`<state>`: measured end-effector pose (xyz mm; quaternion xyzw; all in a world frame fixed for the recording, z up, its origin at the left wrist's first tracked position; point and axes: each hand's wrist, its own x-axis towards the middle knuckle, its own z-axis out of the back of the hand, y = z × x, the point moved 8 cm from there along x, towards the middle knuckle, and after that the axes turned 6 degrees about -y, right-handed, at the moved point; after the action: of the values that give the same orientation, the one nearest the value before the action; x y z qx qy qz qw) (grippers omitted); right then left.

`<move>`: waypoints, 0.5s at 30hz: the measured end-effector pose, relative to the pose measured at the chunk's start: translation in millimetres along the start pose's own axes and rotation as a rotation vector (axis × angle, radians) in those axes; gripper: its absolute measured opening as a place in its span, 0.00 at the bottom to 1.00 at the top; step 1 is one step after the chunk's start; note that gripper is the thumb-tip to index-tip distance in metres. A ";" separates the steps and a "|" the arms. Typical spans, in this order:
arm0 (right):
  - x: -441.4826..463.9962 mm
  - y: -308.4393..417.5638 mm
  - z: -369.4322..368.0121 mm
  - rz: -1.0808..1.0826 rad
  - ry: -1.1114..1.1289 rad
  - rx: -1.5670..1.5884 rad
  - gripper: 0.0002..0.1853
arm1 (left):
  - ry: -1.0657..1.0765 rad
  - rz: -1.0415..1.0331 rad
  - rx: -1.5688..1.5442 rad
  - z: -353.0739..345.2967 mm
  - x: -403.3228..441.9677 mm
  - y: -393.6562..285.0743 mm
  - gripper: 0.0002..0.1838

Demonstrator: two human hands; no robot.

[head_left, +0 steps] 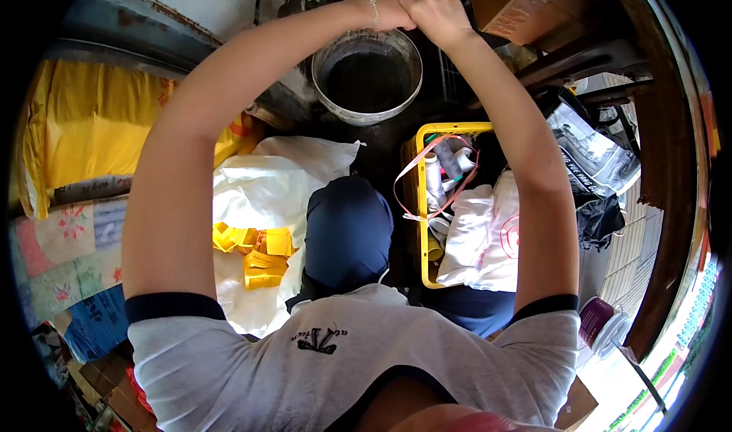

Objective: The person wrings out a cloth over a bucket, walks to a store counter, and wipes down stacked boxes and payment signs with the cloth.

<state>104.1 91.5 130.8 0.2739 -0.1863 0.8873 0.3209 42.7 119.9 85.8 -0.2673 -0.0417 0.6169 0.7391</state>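
At the top of the head view my left hand [386, 9], with a pale bracelet at its wrist, meets my right hand [437, 12]. Both have their fingers closed and touch each other; what they hold, if anything, is too small to make out. Just below them is a round grey basin [366, 117] with a dark inside. White sheeting [252, 176] lies lower left, with folded yellow pieces [267, 258] on it. To the right, a yellow crate [424, 226] holds thread spools [433, 174], a pink loop [396, 192] and a white bag [476, 241].
Yellow sacks [99, 123] and patterned cloth [69, 241] are at the left. A cardboard box [526, 5] is at the upper right. Further right are a black-and-white bag [595, 150] and a purple-and-white spool [602, 327]. My dark-clothed knee [348, 230] is in the middle.
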 end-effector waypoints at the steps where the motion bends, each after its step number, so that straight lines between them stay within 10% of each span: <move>1: 0.3 2.5 -0.5 0.032 0.028 -0.081 0.11 | -0.082 -0.043 0.087 1.1 -0.4 -1.2 0.17; 15: -38.6 -6.9 -42.5 -0.416 0.596 0.097 0.12 | -0.197 0.097 0.393 -23.1 -15.6 -8.9 0.18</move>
<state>118.0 99.9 75.2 0.0503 0.0173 0.8517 0.5213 55.9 96.6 74.3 -0.0581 0.0203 0.6711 0.7388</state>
